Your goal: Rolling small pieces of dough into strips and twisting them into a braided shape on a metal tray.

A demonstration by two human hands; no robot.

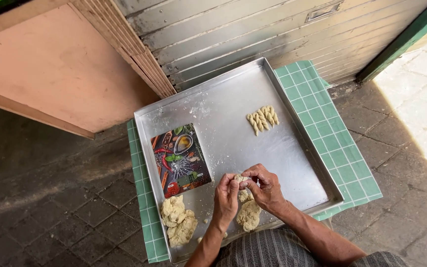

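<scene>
Two hands pinch one small dough piece (240,178) between them. Left hand (227,195) and right hand (265,187) hold it tight over the metal tray (282,148).

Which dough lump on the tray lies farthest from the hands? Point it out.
The big lump at the tray's near-left corner, below the picture board; the other lump lies right under the hands.

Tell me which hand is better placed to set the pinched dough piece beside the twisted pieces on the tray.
Probably the right hand: it is on the same side as the twisted dough pieces and already grips the small dough piece. The left hand would cross over it.
</scene>
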